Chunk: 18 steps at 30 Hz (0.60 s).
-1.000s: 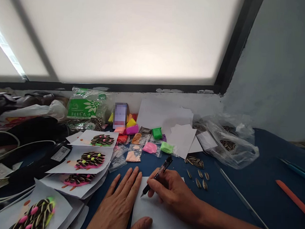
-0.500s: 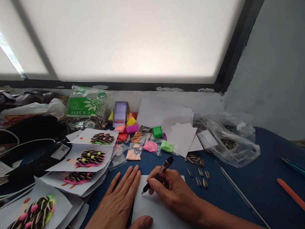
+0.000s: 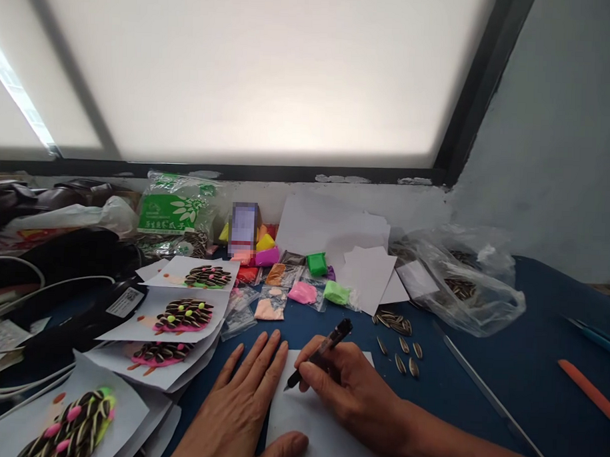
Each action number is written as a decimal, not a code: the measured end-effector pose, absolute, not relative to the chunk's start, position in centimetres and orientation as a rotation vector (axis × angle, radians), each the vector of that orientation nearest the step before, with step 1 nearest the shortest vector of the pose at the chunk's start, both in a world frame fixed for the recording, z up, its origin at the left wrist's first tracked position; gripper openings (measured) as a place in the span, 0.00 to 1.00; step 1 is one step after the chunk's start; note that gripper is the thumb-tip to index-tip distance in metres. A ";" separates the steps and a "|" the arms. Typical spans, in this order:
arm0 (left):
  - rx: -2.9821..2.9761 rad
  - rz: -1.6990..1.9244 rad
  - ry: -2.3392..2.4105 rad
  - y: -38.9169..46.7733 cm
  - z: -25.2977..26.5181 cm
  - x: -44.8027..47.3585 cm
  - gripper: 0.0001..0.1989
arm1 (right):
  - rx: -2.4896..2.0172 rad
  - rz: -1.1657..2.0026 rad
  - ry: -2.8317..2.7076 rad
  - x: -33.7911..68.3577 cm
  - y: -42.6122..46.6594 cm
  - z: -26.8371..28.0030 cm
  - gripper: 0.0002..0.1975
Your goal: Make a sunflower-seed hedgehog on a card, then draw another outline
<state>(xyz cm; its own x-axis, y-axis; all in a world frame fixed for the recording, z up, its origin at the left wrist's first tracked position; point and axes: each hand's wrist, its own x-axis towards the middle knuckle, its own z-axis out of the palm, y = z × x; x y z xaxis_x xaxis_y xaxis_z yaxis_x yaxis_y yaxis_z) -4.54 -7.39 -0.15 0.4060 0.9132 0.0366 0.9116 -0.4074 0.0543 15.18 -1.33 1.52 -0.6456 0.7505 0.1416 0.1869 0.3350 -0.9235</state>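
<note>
The right hand (image 3: pixel 359 387) holds a black pen (image 3: pixel 323 354), its tip over the left part of the white paper (image 3: pixel 301 413); whether it touches is hard to tell. Since 0.5 seconds ago, the pen's top has tipped a little lower. The left hand (image 3: pixel 243 403) still lies flat, fingers spread, thumb on the paper. 5 loose seeds (image 3: pixel 413 367) lie to the right.
</note>
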 end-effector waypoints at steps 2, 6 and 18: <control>2.623 0.127 1.697 -7.4 -0.3 -4.6 0.40 | -0.820 1.309 -2.041 15.2 -1.4 1.4 0.10; 2.619 0.085 1.686 -7.4 -0.4 -4.7 0.40 | -0.825 1.301 -2.029 15.1 -1.4 1.3 0.10; 2.617 0.156 1.672 -7.7 -0.3 -4.9 0.39 | -0.835 1.346 -2.010 15.2 -1.4 1.2 0.12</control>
<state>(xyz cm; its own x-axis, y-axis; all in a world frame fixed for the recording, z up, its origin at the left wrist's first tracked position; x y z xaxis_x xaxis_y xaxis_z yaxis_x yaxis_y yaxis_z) -4.90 -7.67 -0.27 0.4167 0.9066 0.0670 0.9033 -0.4212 0.0811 15.19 -1.43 1.21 -0.6400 0.7595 0.1167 0.1812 0.2967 -0.9376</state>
